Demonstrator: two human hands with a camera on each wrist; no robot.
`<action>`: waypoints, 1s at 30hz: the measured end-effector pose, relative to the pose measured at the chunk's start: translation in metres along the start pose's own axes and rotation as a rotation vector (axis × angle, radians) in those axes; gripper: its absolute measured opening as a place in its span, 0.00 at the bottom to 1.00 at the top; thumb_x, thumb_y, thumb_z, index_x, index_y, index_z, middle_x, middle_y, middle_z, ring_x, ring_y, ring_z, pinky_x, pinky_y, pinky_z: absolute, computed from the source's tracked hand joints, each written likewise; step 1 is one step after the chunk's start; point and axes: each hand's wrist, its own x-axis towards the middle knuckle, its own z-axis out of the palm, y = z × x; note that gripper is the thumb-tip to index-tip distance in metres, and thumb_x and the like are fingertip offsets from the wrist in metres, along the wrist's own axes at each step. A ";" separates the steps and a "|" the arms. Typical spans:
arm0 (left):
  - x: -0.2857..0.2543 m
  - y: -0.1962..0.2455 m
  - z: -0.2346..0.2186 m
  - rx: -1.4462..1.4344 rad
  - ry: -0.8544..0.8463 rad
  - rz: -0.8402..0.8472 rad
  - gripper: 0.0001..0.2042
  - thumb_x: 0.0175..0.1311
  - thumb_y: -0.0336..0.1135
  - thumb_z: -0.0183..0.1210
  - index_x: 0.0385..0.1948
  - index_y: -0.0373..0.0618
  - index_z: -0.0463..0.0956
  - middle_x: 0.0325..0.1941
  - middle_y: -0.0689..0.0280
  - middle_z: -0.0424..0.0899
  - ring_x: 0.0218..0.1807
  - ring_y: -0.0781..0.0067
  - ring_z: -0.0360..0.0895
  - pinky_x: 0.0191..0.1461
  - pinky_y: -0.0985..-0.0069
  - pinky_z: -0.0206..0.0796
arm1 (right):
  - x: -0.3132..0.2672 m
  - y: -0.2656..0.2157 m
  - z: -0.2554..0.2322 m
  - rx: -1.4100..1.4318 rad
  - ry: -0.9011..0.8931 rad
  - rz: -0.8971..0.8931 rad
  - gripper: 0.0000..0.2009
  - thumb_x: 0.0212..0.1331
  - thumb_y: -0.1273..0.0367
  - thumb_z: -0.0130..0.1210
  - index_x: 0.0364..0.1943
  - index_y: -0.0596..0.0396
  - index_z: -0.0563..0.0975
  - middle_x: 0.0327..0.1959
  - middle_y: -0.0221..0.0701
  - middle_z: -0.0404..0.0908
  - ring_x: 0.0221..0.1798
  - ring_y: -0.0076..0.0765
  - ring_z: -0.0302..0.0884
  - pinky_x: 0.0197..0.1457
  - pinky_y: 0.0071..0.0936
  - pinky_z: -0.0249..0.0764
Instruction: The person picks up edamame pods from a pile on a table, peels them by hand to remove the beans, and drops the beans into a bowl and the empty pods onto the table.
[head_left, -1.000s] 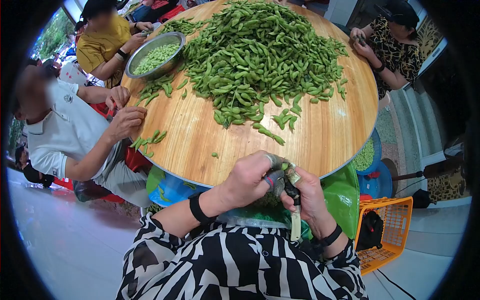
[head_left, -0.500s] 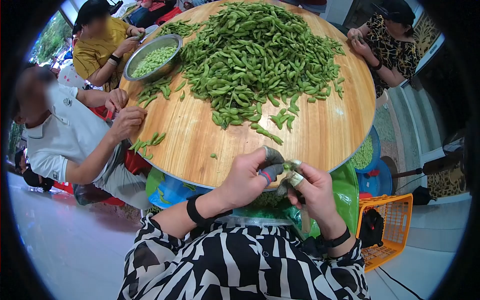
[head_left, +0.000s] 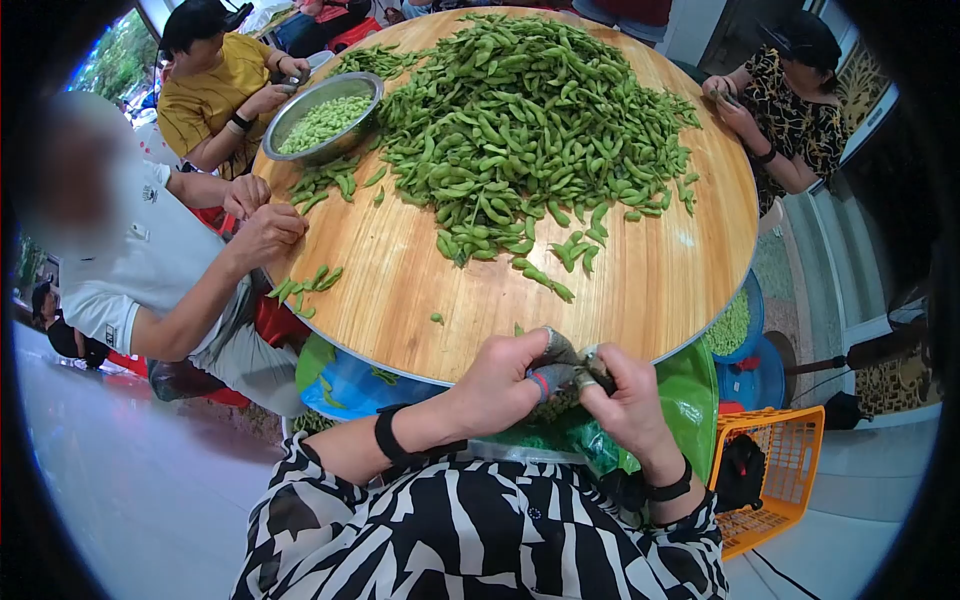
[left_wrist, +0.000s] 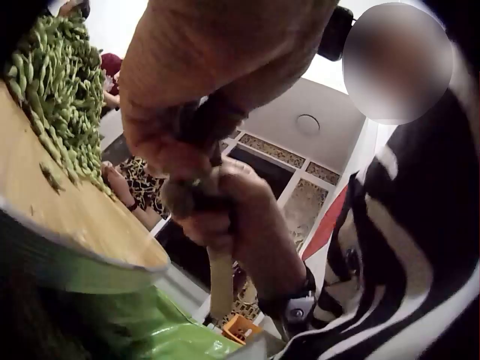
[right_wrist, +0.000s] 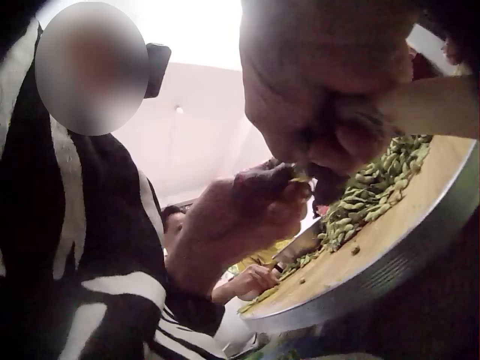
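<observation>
In front of the person's chest the hands meet at the near edge of a round wooden table (head_left: 400,310). The left hand (head_left: 500,380), with dark grey coverings on thumb and finger, pinches a green edamame pod (right_wrist: 299,178), mostly hidden by the fingers. Against those fingertips press the curled fingers of the right hand (head_left: 628,400), whose thumb and finger also wear coverings. A pale, handle-like strip (left_wrist: 220,289) sticks out below the right hand's grip. A green pod tip (head_left: 519,328) shows just above the left hand.
A large edamame heap (head_left: 530,140) covers the table's far half. Left of it stands a metal bowl (head_left: 325,118) of shelled beans. Other people sit around the table. Blue basins (head_left: 752,370) and an orange crate (head_left: 800,470) stand at right; green plastic sheeting (head_left: 690,385) hangs below.
Half a second ago the fingertips stood slightly apart with a green bit between them; now the hands are pressed together, a little lower. The pale strip no longer shows in the head view.
</observation>
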 end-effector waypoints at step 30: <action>0.071 -0.026 -0.040 0.834 0.118 0.282 0.09 0.49 0.22 0.59 0.32 0.37 0.71 0.33 0.49 0.76 0.35 0.47 0.77 0.40 0.59 0.69 | -0.011 0.027 0.011 0.634 -0.140 0.267 0.18 0.70 0.67 0.37 0.58 0.61 0.67 0.24 0.29 0.73 0.20 0.18 0.64 0.22 0.14 0.59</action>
